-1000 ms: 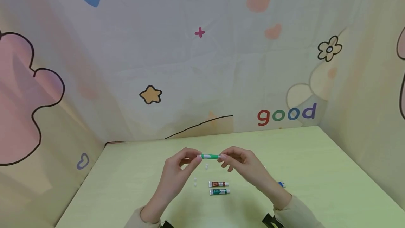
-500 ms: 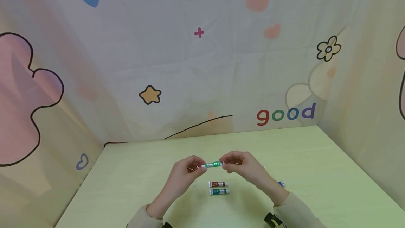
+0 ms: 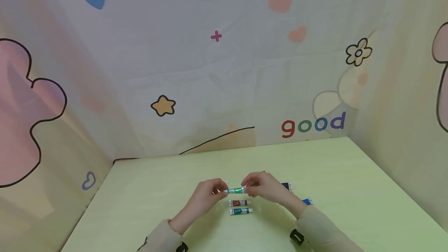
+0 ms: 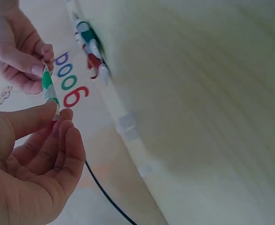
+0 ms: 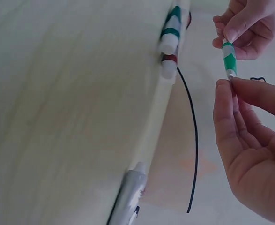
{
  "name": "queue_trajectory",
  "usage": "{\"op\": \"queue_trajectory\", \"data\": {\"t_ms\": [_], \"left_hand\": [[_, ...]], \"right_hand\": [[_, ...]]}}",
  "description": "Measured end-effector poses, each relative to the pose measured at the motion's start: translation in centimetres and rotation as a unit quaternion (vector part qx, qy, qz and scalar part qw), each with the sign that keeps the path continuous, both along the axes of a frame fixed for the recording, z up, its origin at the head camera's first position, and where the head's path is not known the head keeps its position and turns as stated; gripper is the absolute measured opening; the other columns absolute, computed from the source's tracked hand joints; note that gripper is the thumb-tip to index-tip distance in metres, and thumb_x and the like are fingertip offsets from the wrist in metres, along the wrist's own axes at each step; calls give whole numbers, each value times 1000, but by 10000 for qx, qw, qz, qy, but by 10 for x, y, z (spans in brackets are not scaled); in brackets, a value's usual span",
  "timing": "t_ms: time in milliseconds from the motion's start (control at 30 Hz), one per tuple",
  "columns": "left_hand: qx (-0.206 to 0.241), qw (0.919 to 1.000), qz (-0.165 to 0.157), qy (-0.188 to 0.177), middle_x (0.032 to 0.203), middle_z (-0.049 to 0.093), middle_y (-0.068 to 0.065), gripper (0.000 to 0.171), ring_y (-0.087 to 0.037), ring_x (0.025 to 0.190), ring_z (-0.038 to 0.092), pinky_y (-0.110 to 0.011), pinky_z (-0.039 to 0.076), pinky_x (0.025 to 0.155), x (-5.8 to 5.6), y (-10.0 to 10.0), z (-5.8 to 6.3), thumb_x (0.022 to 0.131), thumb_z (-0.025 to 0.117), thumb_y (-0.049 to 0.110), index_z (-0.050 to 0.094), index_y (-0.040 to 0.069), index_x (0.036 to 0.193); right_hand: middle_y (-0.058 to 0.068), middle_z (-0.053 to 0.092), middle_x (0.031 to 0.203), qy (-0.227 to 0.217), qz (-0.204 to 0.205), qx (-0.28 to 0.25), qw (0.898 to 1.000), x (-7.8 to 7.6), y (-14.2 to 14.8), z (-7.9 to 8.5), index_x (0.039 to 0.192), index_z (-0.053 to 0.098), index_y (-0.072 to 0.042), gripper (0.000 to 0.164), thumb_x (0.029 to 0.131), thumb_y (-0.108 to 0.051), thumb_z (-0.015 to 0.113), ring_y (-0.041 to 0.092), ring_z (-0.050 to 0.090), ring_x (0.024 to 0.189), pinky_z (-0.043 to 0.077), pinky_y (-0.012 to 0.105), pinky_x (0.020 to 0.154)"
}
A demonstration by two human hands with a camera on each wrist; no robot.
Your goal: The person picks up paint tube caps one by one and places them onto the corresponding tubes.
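A small green-and-white paint tube (image 3: 236,190) is held level between both hands, above the table. My left hand (image 3: 208,194) pinches its left end between thumb and fingers. At the tube's other end, my right hand (image 3: 265,186) pinches the flat silver tip, as the right wrist view also shows. Just nearer than the hands, a brown-red paint tube (image 3: 239,203) and a dark green one (image 3: 240,211) lie side by side on the table. The fingertips cover both ends of the held tube.
Beyond my right forearm lie a dark navy tube (image 3: 288,186) and a blue tube (image 3: 307,201), both partly hidden. Small white pieces (image 4: 127,123) sit on the table in the left wrist view. A patterned cloth (image 3: 196,69) walls the table's back and sides.
Both hands have come down toward the table and closer to the two lying tubes, carrying the green paint tube. The navy tube by the right forearm has come into sight.
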State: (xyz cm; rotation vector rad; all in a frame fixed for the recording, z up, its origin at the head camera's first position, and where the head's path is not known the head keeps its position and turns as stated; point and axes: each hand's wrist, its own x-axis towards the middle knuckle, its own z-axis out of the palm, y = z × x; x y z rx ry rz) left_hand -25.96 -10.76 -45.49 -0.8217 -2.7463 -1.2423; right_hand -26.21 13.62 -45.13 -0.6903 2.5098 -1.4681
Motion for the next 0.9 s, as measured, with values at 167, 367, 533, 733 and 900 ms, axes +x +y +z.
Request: {"op": "queue_trajectory", "data": {"t_ms": [167,367,533,733,900], "left_hand": [[-499,9987,-23,91,83,68,0,4,-7,68,52,-24,46,61,-6,8,-9,91,74,4,72,3,94],[-791,9968,-84,65,81,68,1,2,-7,70,54,-24,47,64,-9,8,-16,90,73,2,72,4,90],[-908,9958,-120,88,79,66,2,5,-8,70,54,-26,46,65,-12,5,-17,90,72,1,70,5,88],[-1085,9938,-229,85,77,64,3,6,-7,69,52,-26,45,64,-16,8,-19,89,72,0,70,5,87],[-1156,9930,-231,43,76,62,4,6,-8,69,52,-26,45,65,-19,13,-16,90,72,1,70,5,86]], "right_hand": [[2,65,83,-36,-286,259,9992,-3,-1,-10,100,69,-2,6,94,-3,66,16,60,71,56,32,67],[3,67,83,-14,-218,429,9988,-5,-6,-17,97,70,0,6,93,1,66,14,59,68,55,29,64],[2,67,83,-11,-156,576,9982,-5,-10,-16,95,71,-1,8,91,4,65,14,56,69,52,27,63],[0,65,77,-83,-142,846,9963,-6,-10,-17,91,71,-2,8,89,5,68,12,53,64,46,25,58],[1,64,75,-70,-69,1058,9943,-10,-8,-13,90,71,-1,6,89,5,69,12,53,63,46,25,59]]}}
